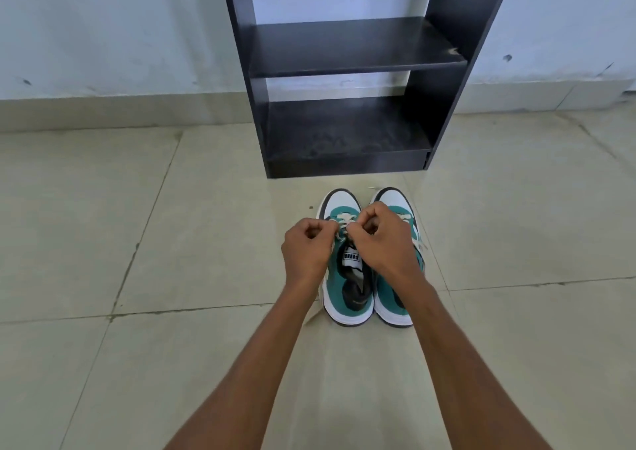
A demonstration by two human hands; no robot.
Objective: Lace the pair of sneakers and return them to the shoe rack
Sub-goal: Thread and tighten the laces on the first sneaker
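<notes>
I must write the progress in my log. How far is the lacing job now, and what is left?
Done: both sneakers stand side by side on the floor before the shoe rack. In hand: the left hand and right hand pinch the white lace over the left sneaker. Left: finish this lacing; the right sneaker is mostly hidden, so check it, then shelve both.

Teal-and-white sneakers (347, 288) with off-white laces (340, 224), black shoe rack (344, 47), beige tiled floor (103, 243).
</notes>
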